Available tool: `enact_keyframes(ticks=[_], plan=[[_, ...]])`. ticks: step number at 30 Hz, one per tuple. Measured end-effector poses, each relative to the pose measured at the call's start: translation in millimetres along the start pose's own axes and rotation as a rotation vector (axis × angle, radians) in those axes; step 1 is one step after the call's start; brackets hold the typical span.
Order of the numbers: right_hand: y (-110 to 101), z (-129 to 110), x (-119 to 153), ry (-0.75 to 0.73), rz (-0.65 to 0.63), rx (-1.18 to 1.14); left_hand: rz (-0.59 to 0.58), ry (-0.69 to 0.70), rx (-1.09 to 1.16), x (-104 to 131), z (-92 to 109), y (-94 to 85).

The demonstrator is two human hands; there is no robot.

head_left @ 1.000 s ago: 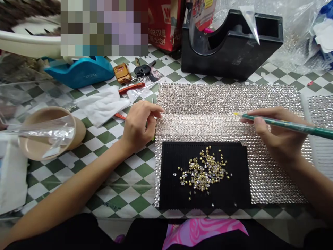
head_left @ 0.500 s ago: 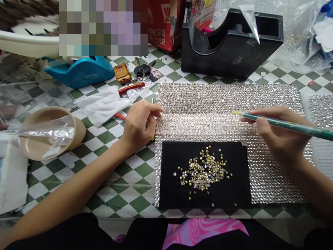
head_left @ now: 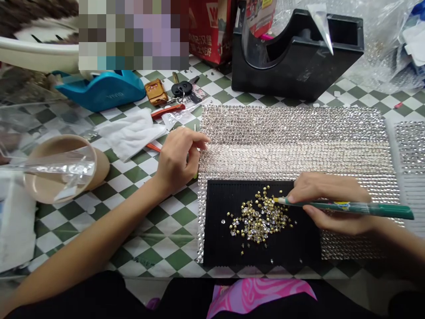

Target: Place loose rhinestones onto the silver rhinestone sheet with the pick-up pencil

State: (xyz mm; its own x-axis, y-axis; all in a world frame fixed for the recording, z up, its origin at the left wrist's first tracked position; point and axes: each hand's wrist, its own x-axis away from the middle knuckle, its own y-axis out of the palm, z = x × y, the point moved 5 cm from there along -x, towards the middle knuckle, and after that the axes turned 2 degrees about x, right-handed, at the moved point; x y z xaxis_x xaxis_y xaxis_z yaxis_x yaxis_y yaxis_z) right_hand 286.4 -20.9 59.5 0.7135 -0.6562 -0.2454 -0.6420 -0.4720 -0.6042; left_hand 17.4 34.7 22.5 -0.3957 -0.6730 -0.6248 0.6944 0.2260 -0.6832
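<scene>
A wide sheet of silvery rhinestone mesh (head_left: 292,126) lies on the table, a paler band running across it. Over its lower part sits a black ridged tray (head_left: 219,246) with a heap of loose gold-backed rhinestones (head_left: 257,221). My right hand (head_left: 332,199) grips a slim green pen (head_left: 352,208), its yellow tip at the upper right of the heap. Whether a stone sticks to the tip is too small to tell. At the sheet's left edge rests my left hand (head_left: 181,155), index finger stretched onto the mesh, thumb apart, other fingers curled.
Behind the sheet stands a large black tape dispenser (head_left: 279,75). Toward the left are a blue tape dispenser (head_left: 109,93), keys (head_left: 182,88), a white glove-like cloth (head_left: 131,133), a red-handled tool (head_left: 169,111) and a beige bin (head_left: 102,166). Another rhinestone sheet (head_left: 411,146) lies far right.
My right hand has moved left and toward me with the green pen, from above the pale band to the rhinestone heap. My left hand has stayed in place.
</scene>
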Motion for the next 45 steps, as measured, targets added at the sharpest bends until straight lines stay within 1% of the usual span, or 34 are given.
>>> enact_keyframes(ticks=[3,5,11,14,16,17,18,19,21,22,23,24,25,27,28,30,33,35,37,45], plan=[[0,0,1,-0.003,-0.021,-0.010,0.010,0.012,0.008,0,1,-0.3],[1,0,1,-0.007,-0.028,-0.014,-0.003,-0.003,0.005,0,1,0.0],[-1,-2,-1,-0.012,0.005,-0.023,-0.032,-0.036,-0.012,1,1,0.3],[-2,-3,-2,-0.020,-0.006,-0.025,-0.023,-0.016,-0.009,1,1,0.4],[-4,-2,-1,-0.019,0.028,-0.016,-0.005,0.014,0.001,0,1,0.2],[-7,0,1,0.006,0.075,0.004,0.000,0.025,0.004,0,2,0.2],[-11,3,3,0.044,0.153,0.040,0.000,0.029,0.006,0,2,0.4],[-17,7,7,0.097,0.256,0.087,-0.004,0.026,0.006,0,1,0.7],[-29,15,16,0.208,0.506,0.172,-0.010,0.018,0.005,-1,1,1.0],[-34,17,19,0.246,0.599,0.192,-0.008,0.018,0.006,-1,2,0.9],[-36,19,21,0.260,0.638,0.188,-0.006,0.021,0.007,-1,2,0.8],[-35,19,20,0.243,0.601,0.163,-0.004,0.024,0.007,-1,2,0.5],[-32,18,16,0.208,0.506,0.125,-0.005,0.024,0.007,-1,2,0.4],[-21,11,8,0.098,0.266,0.042,-0.007,0.025,0.005,-1,3,0.1],[-16,7,5,0.046,0.178,0.006,-0.008,0.024,0.003,-1,3,0.0],[-10,-1,2,-0.022,0.100,-0.034,-0.010,0.019,-0.002,-1,3,-0.2],[-3,-4,1,-0.028,0.066,-0.025,-0.015,0.008,-0.008,0,2,-0.1],[-1,-3,2,-0.015,0.067,-0.016,-0.015,0.007,-0.007,0,2,-0.1],[0,-2,4,-0.014,0.075,-0.014,-0.010,0.010,-0.004,0,3,-0.2],[2,0,5,-0.036,0.034,-0.030,0.002,0.037,0.002,0,3,0.3]])
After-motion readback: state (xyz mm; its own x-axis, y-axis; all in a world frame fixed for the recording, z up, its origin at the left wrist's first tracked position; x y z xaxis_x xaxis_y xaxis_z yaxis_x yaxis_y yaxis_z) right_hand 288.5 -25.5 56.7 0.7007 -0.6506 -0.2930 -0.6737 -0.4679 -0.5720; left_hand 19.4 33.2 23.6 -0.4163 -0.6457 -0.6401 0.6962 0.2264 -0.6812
